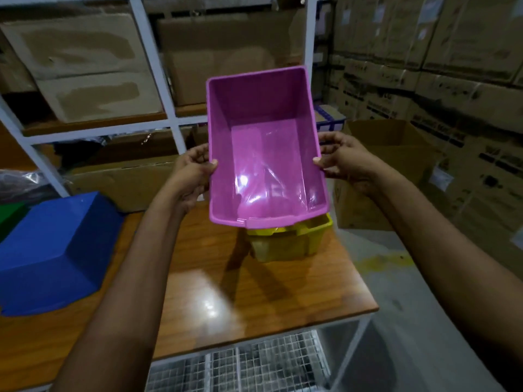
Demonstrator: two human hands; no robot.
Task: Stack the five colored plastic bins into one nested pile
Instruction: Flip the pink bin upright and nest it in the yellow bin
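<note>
I hold a purple plastic bin (pixel 263 154) in the air above the wooden table (pixel 215 292), its open side facing me. My left hand (pixel 192 168) grips its left rim and my right hand (pixel 342 159) grips its right rim. Directly below the purple bin a yellow bin (pixel 291 241) stands on the table, mostly hidden by the purple one. A blue bin (pixel 53 253) lies upside down at the table's left. A sliver of a green bin (pixel 10 216) shows behind it at the left edge.
White metal shelving (pixel 158 60) with cardboard boxes stands behind the table. An open cardboard box (pixel 387 171) sits on the floor to the right, with stacked cartons along the right wall. A wire mesh shelf (pixel 254 363) lies under the table.
</note>
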